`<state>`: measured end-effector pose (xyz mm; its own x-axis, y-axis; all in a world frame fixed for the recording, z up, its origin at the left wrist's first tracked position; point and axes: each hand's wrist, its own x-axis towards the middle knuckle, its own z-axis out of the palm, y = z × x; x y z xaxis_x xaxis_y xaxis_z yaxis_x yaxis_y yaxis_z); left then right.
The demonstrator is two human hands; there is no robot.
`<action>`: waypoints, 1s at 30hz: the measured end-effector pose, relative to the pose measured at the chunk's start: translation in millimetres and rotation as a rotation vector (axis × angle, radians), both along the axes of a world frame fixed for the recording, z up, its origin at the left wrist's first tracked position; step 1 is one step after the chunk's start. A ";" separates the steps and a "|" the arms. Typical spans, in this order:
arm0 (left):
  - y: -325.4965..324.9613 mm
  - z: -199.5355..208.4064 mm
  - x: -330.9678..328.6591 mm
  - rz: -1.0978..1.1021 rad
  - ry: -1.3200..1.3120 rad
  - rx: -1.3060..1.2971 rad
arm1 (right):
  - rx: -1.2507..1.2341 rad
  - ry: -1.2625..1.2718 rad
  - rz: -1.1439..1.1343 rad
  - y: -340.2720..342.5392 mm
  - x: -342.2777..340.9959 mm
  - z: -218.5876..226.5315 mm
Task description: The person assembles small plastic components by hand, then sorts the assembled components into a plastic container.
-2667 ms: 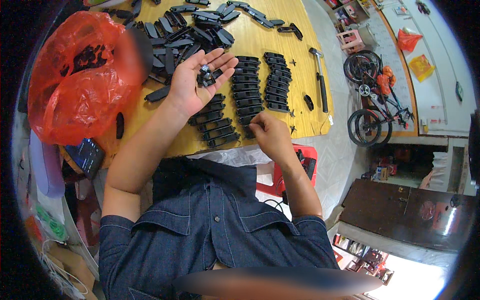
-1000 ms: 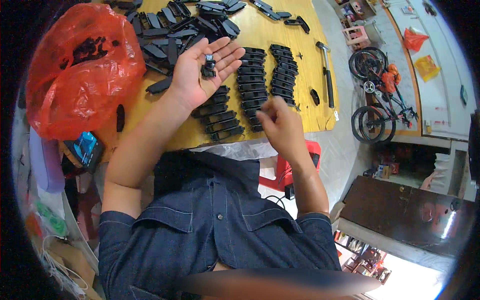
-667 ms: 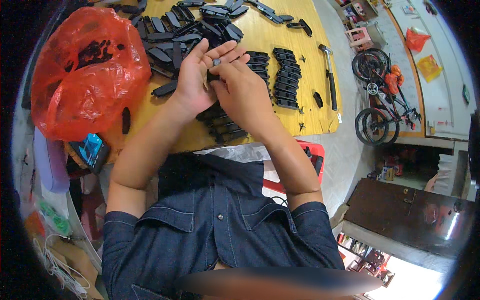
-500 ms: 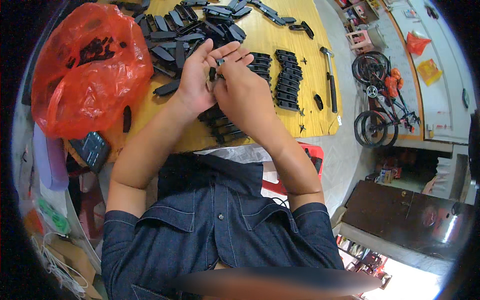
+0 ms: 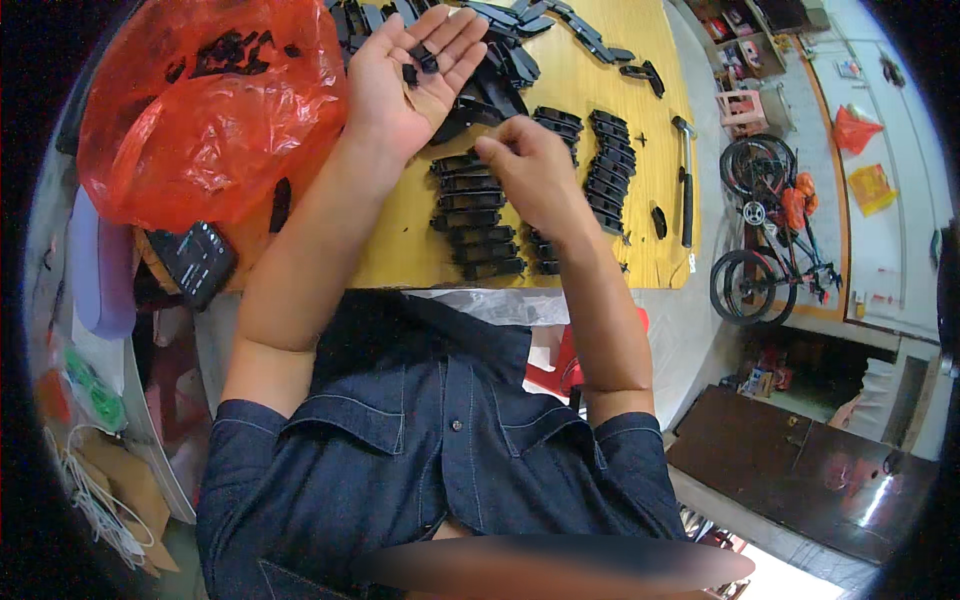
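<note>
Head view: our left hand [image 5: 415, 75] lies palm-up and open above the yellow table [image 5: 400, 250], cupping small black parts [image 5: 418, 62] so they stay put. Our right hand [image 5: 535, 180] hovers over rows of black plastic pieces [image 5: 478, 215], fingertips pinched; what they hold, we cannot tell. A red plastic bag [image 5: 215, 110] sits to the left, a hammer [image 5: 686, 180] to the right, neither obstructing.

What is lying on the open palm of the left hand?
A few small black plastic pieces rest on the upturned left hand. Their exact count and shape are too small to tell. The hand covers the yellow wooden table beneath it.
</note>
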<state>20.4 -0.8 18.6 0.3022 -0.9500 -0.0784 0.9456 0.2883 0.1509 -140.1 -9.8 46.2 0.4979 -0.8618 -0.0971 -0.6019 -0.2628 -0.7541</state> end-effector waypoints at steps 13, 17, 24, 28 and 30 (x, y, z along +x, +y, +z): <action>3.1 4.5 -6.0 -0.021 0.035 -0.020 | -0.080 0.241 0.027 17.3 23.2 -21.4; 5.2 7.9 -6.8 -0.004 0.034 0.022 | -0.186 0.362 -0.025 25.6 27.1 -19.9; 4.8 8.8 -9.6 -0.014 0.043 0.029 | -0.329 0.471 -0.031 31.5 28.9 -23.3; 3.3 4.8 -9.4 -0.026 0.028 0.028 | -0.317 0.556 0.002 28.5 28.7 -17.0; 2.8 5.3 -9.9 -0.034 0.019 0.010 | -0.342 0.539 0.008 26.0 26.5 -18.0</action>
<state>10.5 2.0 24.0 0.2681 -0.9588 -0.0937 0.9576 0.2545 0.1353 -113.6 16.3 28.2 0.4623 -0.8850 -0.0555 -0.8705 -0.4410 -0.2184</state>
